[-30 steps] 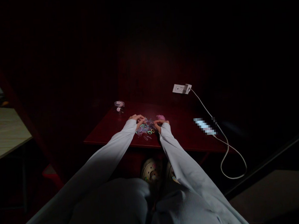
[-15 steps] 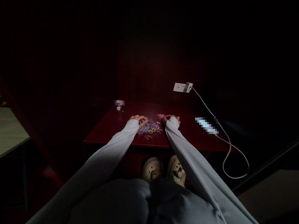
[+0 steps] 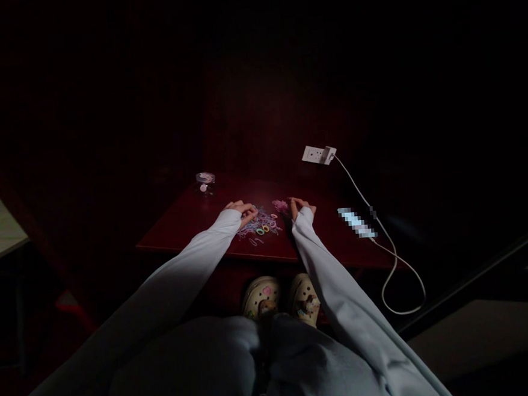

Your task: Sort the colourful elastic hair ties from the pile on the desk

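A loose heap of small elastic hair bands (image 3: 272, 224), mostly pale purple, lies on the dark red table. Several thicker rings are among them, including a green hair tie (image 3: 259, 231) and a yellow hair tie (image 3: 267, 228). My left hand (image 3: 245, 211) rests at the heap's left side with its fingers curled together; what they hold, if anything, is hidden. Apart from the heap, to its upper right, sits a small clump of pink hair bands (image 3: 280, 206). Just right of that clump is my right hand (image 3: 302, 208), thumb and forefinger closed in a pinch, their contents too small to make out.
A clear lidded jar (image 3: 205, 183) stands at the table's back left. On the right lies a phone (image 3: 357, 223), blurred out, with a white cable (image 3: 391, 237) running to a wall socket (image 3: 314, 154). Beige clogs (image 3: 262, 296) show below the table's front edge (image 3: 259, 257).
The whole view has shifted slightly. My right hand has drawn off the pink clump, which now shows more fully to its left. My left hand stays by the heap.
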Motion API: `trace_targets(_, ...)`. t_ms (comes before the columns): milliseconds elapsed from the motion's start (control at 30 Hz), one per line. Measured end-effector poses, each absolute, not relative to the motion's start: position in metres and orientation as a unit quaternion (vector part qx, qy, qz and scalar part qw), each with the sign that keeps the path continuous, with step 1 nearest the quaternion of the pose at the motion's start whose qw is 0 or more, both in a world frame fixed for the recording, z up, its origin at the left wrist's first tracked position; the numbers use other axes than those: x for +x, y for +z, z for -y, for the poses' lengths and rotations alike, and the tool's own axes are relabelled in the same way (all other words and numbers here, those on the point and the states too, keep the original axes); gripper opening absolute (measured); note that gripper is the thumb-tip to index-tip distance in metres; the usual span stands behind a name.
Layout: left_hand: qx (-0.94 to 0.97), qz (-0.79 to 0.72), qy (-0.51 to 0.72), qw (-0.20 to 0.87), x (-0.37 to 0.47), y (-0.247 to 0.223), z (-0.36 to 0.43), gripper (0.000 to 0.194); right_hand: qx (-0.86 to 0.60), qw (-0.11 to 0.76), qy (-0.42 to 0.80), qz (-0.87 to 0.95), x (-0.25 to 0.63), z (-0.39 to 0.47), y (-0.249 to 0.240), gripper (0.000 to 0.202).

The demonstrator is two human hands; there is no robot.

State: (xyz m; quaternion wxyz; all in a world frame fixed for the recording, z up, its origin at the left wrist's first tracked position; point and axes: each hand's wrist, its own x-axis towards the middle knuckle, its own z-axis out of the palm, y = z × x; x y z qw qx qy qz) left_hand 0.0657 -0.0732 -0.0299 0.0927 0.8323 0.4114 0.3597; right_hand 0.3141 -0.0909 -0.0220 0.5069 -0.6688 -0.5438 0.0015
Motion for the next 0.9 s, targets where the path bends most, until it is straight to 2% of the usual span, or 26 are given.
trace_targets(100, 0.844, -0.402, 0.346, 0.082, 0.066, -0.031, 0.072, 0.014, -0.550, 0.470, 0.011, 0.691, 0.288, 0.103, -0.021, 0.034)
trace_targets(200, 0.847, -0.402, 0.340, 0.079, 0.065, -0.033, 0.071, 0.016, -0.518, 0.449, 0.034, 0.727, 0.264, 0.109, -0.021, 0.027)
trace_targets(400, 0.848, -0.402, 0.336, 0.074, 0.065, -0.037, 0.066, 0.016, -0.539, 0.475, 0.067, 0.692, 0.259, 0.100, -0.027, 0.024)
trace_targets(567, 0.858, -0.382, 0.335, 0.076, 0.063, -0.037, 0.064, 0.018, -0.564, 0.486, 0.057, 0.665, 0.258, 0.088, -0.039, 0.035)
trace_targets(733, 0.857, -0.354, 0.369, 0.062, 0.065, -0.037, 0.066, 0.018, -0.574, 0.504, 0.038, 0.644, 0.264, 0.088, -0.035, 0.037)
trace_targets(900, 0.856, -0.351, 0.377, 0.048, 0.067, -0.035, 0.072, 0.020, -0.687, 0.539, -0.006, 0.488, 0.304, 0.084, -0.021, 0.039)
